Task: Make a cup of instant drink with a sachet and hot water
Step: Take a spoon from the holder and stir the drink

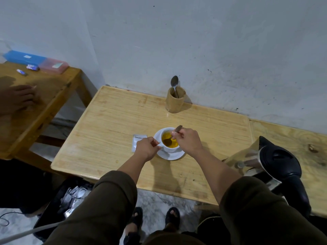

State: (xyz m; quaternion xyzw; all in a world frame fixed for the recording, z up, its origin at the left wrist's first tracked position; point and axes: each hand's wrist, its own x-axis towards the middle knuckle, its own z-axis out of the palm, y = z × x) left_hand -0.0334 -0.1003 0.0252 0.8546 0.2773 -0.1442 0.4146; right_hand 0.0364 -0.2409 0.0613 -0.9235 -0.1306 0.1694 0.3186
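Observation:
A white cup [170, 149] full of yellow-orange drink stands on a white saucer [172, 155] near the middle of the wooden table [113, 124]. My left hand [146, 147] pinches the cup's handle on its left side. My right hand [187, 141] grips a metal spoon [172, 137] whose bowl is dipped in the drink. A torn silver sachet [138, 140] lies flat on the table just left of the cup, partly hidden by my left hand.
A steel kettle [276, 163] with a black lid and handle stands at the right. A wooden holder [175, 100] with a spoon is by the wall. A side table [35, 96] at left carries plastic boxes and another person's hand. A bin [70, 197] of used sachets sits below.

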